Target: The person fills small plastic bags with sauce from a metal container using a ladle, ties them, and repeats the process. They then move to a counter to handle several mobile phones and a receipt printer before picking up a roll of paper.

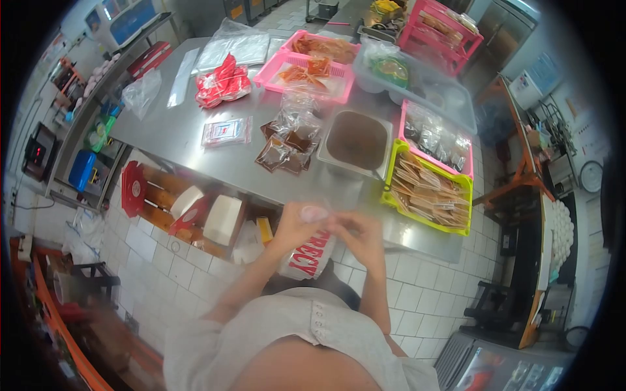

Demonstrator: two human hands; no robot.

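In front of my body, at the near edge of the steel table, my left hand (297, 227) is closed around the top of a plastic bag (308, 255). The bag is clear or whitish, bears large red letters and hangs below my hands. My right hand (360, 236) meets the left at the bag's top, its fingers pinched together there. What lies inside the bag I cannot make out. Just beyond my hands are a steel pan (357, 142) of brown contents and flat clear packets of brown sauce (287, 150).
A yellow-green basket (467, 225) of paper-wrapped sticks stands right, beside a pink basket (405, 117) of dark packets. Farther back are a pink tray (264, 77) of orange packets, a clear tub (463, 98) and red-white bags (223, 83). Boxes (222, 221) fill the shelf underneath.
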